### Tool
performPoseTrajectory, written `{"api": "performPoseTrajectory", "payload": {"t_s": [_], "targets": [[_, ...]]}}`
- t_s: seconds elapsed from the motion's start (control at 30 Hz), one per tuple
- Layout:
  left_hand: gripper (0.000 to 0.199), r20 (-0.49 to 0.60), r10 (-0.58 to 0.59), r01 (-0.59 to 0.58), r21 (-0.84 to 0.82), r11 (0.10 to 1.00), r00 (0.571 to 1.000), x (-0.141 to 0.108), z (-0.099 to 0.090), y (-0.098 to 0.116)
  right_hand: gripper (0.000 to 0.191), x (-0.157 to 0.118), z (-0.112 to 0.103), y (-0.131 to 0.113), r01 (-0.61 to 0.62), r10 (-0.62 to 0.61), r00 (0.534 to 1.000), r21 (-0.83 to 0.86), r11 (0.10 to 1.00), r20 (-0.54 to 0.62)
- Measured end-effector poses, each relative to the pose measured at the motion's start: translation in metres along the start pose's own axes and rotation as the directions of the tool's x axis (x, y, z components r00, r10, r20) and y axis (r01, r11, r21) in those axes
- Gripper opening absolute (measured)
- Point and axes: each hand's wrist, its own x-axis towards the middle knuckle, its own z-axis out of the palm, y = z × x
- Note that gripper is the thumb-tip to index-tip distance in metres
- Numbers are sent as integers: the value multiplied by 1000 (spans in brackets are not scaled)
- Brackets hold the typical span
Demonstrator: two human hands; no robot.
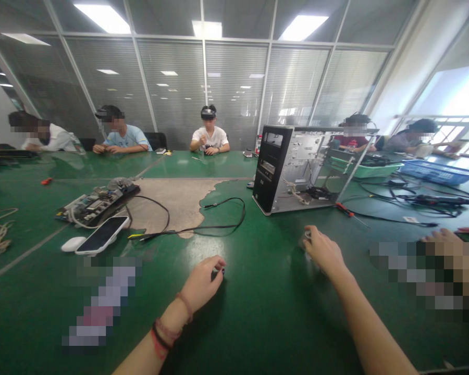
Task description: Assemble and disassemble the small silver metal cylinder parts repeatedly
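Observation:
My left hand rests low over the green table, its fingers curled round a small dark item that barely shows at the fingertips. To the right, my right hand has its thumb and fingers pinched on a small, light, shiny piece too small to name. Beyond my right hand stands an open computer case with a black front and bare metal inside. A black cable lies looped between my left hand and the case.
At the left are a circuit board assembly, a phone and a white case. A red screwdriver, cables and baskets lie right. Another person's hand is at the right edge; several people sit around the table.

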Motion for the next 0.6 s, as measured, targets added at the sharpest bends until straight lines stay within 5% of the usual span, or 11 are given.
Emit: {"api": "performPoseTrajectory", "payload": {"t_s": [0.13, 0.27, 0.47, 0.6], "targets": [[16, -2, -5, 5, 1, 1000, 1000, 1, 0, -1, 41, -4, -7, -39, 272, -260, 962, 214, 938, -85], [18, -6, -12, 13, 9, 1000, 1000, 3, 0, -2, 44, -21, 2, -82, 481, -497, 862, 476, 736, -101], [16, -6, -19, 19, 5, 1000, 1000, 4, 0, -2, 45, -59, 26, -116, 509, -622, 775, 692, 513, -109], [18, 5, -21, 22, -93, 995, 1000, 5, 1, 2, 43, -71, 26, -124, 442, -581, 806, 770, 460, -116]]}}
